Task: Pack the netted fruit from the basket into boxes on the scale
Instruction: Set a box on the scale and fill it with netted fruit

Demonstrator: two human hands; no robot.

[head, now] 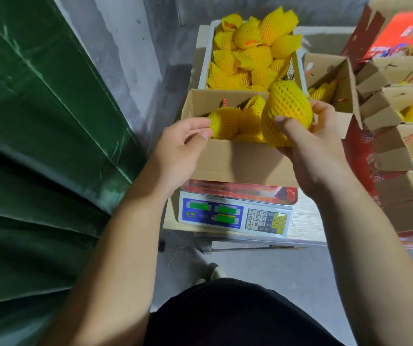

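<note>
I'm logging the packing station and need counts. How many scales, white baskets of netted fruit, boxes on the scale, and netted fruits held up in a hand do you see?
Scale: 1
White basket: 1
Cardboard box on the scale: 1
Netted fruit held up in the right hand: 1
Total: 4
The left hand touches another fruit already in the box.
</note>
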